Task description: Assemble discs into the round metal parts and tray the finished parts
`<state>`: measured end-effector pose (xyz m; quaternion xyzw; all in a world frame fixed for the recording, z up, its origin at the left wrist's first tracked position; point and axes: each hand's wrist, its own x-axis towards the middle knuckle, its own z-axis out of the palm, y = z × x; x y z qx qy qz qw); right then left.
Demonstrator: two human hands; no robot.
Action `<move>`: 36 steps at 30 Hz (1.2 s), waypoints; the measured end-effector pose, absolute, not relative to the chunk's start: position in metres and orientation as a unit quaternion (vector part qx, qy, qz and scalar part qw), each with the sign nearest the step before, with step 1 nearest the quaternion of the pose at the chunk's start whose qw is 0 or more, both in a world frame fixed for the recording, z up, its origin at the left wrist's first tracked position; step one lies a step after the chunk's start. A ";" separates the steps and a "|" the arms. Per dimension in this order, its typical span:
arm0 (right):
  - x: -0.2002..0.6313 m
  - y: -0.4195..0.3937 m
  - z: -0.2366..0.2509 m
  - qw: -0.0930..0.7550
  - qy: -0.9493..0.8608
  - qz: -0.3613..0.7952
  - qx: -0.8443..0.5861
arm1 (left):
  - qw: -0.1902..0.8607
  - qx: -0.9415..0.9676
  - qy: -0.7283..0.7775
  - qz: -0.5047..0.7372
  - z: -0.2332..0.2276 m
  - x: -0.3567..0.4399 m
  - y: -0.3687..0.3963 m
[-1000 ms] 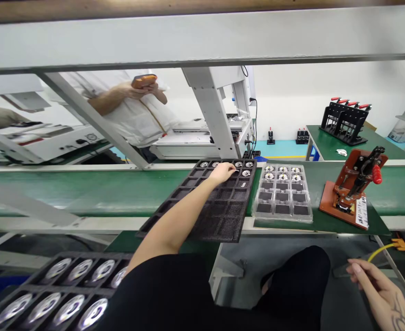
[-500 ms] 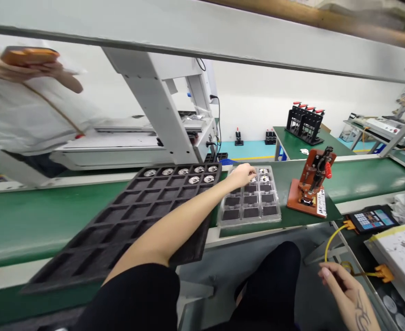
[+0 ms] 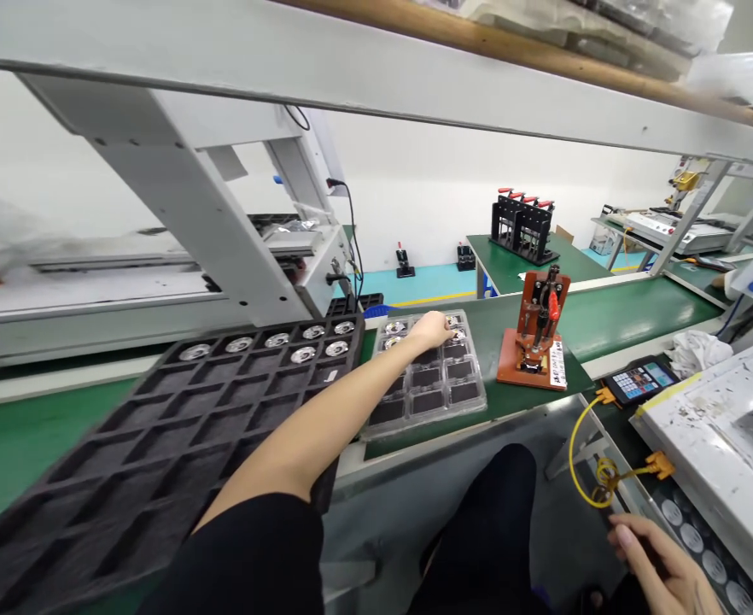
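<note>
My left hand (image 3: pixel 432 330) reaches over a clear plastic tray (image 3: pixel 479 401) with dark-lined pockets. Its fingers are pinched at the edge of a small round silver part (image 3: pixel 458 336) in the right column; the hand partly hides the pockets behind it. More such round parts sit in the tray's far rows. Left of it, a large black foam tray (image 3: pixel 236 400) holds several round silver parts (image 3: pixel 303 354) along its far side. At the lower right, my right hand (image 3: pixel 668 564) hangs with thumb and fingers apart, holding nothing, below a yellow cable (image 3: pixel 574 461).
An orange-brown clamp fixture (image 3: pixel 534 337) with a red handle stands right of the clear tray. A keypad device (image 3: pixel 642 380) and a white machine (image 3: pixel 722 427) are farther right. A white beam (image 3: pixel 351 77) crosses overhead. Black clamp fixtures (image 3: pixel 522 226) stand on a table behind.
The view has turned right, so the trays appear farther left. My left hand has shifted from the middle column to a part in the right column. My right hand is lower in view.
</note>
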<state>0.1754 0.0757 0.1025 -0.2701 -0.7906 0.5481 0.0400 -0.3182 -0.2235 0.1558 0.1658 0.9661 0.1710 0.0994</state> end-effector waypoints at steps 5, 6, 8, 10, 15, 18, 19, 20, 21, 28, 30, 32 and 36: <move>0.170 0.068 0.123 0.031 -0.815 0.527 -0.239 | 0.068 0.181 0.962 0.194 0.169 -0.299 -0.215; 0.167 0.066 0.127 0.042 -0.821 0.521 -0.229 | 0.057 0.187 0.960 0.200 0.173 -0.294 -0.214; 0.164 0.062 0.132 0.071 -0.832 0.508 -0.213 | 0.030 0.204 0.955 0.212 0.182 -0.283 -0.211; 0.161 0.057 0.134 0.099 -0.835 0.502 -0.203 | -0.001 0.232 0.946 0.226 0.193 -0.269 -0.207; 0.151 0.051 0.143 0.178 -0.818 0.517 -0.177 | -0.040 0.402 0.872 0.276 0.221 -0.204 -0.170; 0.138 0.051 0.164 0.226 -0.804 0.530 -0.144 | -0.079 0.591 0.727 0.340 0.234 -0.151 -0.135; 0.133 0.052 0.173 0.247 -0.797 0.535 -0.133 | -0.106 0.654 0.659 0.357 0.237 -0.134 -0.123; 0.129 0.054 0.183 0.269 -0.788 0.540 -0.121 | -0.139 0.705 0.592 0.366 0.240 -0.119 -0.112; 0.125 0.056 0.192 0.287 -0.781 0.544 -0.108 | -0.170 0.741 0.538 0.364 0.243 -0.106 -0.101; 0.130 0.072 0.227 0.324 -0.789 0.512 -0.100 | -0.230 0.812 0.422 0.331 0.255 -0.067 -0.043; 0.139 0.079 0.228 0.334 -0.791 0.500 -0.115 | -0.226 0.819 0.413 0.329 0.255 -0.063 -0.031; 0.148 0.085 0.228 0.339 -0.797 0.483 -0.131 | -0.219 0.828 0.399 0.329 0.255 -0.057 -0.019; 0.171 0.101 0.228 0.347 -0.807 0.447 -0.170 | -0.204 0.848 0.358 0.334 0.251 -0.038 0.008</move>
